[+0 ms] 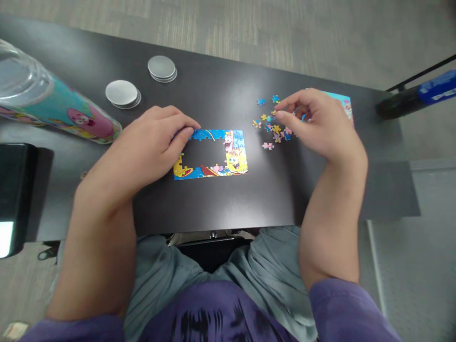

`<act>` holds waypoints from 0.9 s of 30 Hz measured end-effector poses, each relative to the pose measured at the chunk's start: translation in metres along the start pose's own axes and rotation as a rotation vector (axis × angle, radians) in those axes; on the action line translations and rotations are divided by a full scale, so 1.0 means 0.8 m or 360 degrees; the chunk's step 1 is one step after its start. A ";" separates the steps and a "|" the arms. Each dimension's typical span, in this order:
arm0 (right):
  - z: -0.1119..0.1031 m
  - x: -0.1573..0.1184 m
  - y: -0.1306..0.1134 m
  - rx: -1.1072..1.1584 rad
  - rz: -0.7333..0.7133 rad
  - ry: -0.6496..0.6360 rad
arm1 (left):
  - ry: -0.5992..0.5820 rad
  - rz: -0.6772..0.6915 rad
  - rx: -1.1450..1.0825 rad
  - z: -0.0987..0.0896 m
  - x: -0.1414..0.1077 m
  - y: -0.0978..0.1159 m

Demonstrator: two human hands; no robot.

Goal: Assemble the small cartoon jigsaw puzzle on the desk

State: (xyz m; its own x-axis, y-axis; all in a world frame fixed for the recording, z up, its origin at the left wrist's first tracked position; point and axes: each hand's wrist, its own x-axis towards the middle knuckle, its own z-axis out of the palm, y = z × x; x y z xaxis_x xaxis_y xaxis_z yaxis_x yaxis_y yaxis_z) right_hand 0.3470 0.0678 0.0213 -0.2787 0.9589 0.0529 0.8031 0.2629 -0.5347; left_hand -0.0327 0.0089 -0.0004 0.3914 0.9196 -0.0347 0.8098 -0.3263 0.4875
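Note:
A rectangular puzzle border [237, 161] lies on the dark table with an open middle. Its top edge is blue, and yellow cartoon figures show at its right side and lower left. My left hand [160, 137] rests over the border's upper left corner, fingers together, with whatever is under the fingertips hidden. To the right, several loose puzzle pieces [276, 128] in yellow, blue and pink lie scattered. My right hand [317, 121] is over their right side, thumb and forefinger curved towards each other at a yellow piece. Whether they grip it is too small to tell.
Two stacks of round discs, one at the back [162, 67] and one nearer [121, 93], sit left of centre. A tall cartoon-printed container [80, 111] and a black device [16, 190] are at the left. A printed card [344, 104] is partly behind my right hand; a dark-blue cylinder [413, 97] is further right.

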 end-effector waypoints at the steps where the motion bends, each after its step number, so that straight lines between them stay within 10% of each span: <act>1: -0.008 -0.003 0.007 -0.0033 0.0025 0.0033 | 0.0006 0.0002 -0.0001 0.001 0.000 -0.001; 7: -0.037 -0.020 0.033 -0.0084 0.0237 -0.0211 | 0.0072 0.0039 -0.0044 0.007 0.003 -0.006; 17: -0.012 -0.010 0.026 -0.0119 0.0119 -0.0356 | 0.0084 0.0022 -0.0011 0.004 0.002 0.001; 27: -0.017 -0.009 0.023 -0.0215 0.0203 -0.0200 | 0.0113 0.0035 0.0052 0.001 0.003 0.002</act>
State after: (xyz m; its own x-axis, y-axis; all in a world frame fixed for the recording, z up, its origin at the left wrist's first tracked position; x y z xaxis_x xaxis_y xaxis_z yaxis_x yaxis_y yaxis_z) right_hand 0.3708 0.0673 0.0223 -0.2268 0.9668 -0.1180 0.8969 0.1601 -0.4123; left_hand -0.0297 0.0104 -0.0004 0.3782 0.9249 0.0383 0.8156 -0.3525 0.4589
